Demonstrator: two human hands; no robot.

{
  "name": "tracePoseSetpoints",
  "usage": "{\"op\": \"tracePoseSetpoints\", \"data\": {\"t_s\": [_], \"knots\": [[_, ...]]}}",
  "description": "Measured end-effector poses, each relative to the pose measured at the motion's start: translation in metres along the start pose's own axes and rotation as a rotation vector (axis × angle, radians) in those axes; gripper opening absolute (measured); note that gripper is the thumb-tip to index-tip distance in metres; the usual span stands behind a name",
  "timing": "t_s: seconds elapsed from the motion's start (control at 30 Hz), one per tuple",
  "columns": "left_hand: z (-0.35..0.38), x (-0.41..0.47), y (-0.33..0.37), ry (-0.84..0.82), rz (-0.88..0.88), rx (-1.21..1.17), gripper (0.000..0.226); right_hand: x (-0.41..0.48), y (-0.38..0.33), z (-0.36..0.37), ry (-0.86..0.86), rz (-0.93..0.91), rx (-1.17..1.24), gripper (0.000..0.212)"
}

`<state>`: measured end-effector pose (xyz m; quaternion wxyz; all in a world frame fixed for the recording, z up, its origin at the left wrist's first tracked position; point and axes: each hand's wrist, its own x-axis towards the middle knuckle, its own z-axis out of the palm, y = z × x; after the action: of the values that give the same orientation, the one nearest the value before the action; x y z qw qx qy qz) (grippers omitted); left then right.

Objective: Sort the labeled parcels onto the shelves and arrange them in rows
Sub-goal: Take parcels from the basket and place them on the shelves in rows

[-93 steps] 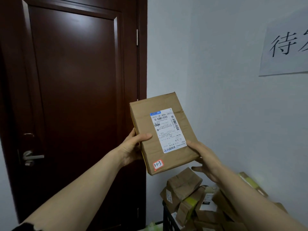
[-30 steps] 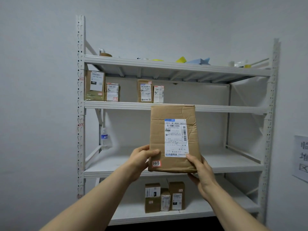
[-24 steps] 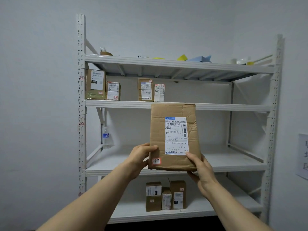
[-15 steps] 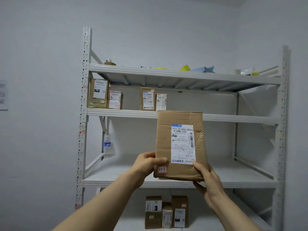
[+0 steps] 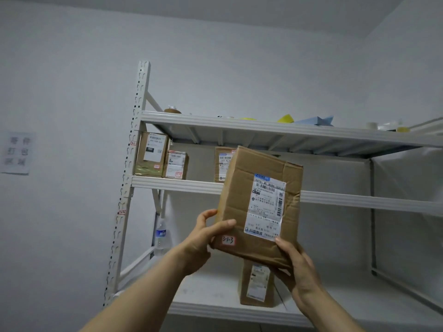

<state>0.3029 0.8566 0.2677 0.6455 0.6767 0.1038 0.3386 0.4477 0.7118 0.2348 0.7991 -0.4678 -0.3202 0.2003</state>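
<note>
Between left grip [image 5: 203, 243] and right grip [image 5: 299, 269] — each pinching a bottom corner — tilts the parcel [image 5: 239, 195].

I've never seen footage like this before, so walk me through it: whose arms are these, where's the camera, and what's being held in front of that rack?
No machine here: these are a person's two bare arms, filmed by one wide-angle camera worn on their head, so you see roughly what they see. The left hand and right hand grip the lower corners of a brown cardboard parcel with a white shipping label and a red-edged sticker reading 3-1-3. Ahead is a white metal shelf rack. On one shelf stand a tall brown labelled box, a shorter box and a third box partly hidden by the parcel. Another box stands on the shelf below.
</note>
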Motion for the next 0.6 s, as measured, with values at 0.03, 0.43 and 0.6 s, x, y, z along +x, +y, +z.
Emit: {"op": "tracePoseSetpoints", "data": {"t_s": [0.03,0.43,0.6], "knots": [[-0.014,0.009,0.0,0.002,-0.013,0.034,0.105,0.013,0.005,0.009,-0.017,0.004,-0.002,0.035],[-0.141,0.091,0.027,0.274,0.245,0.087,0.085,0.168,0.037,0.13,-0.22,-0.126,-0.19,0.037],[-0.14,0.121,0.035,0.388,0.345,0.069,0.104,0.245,0.024,0.126,0.018,-0.355,-0.535,0.045]]}}
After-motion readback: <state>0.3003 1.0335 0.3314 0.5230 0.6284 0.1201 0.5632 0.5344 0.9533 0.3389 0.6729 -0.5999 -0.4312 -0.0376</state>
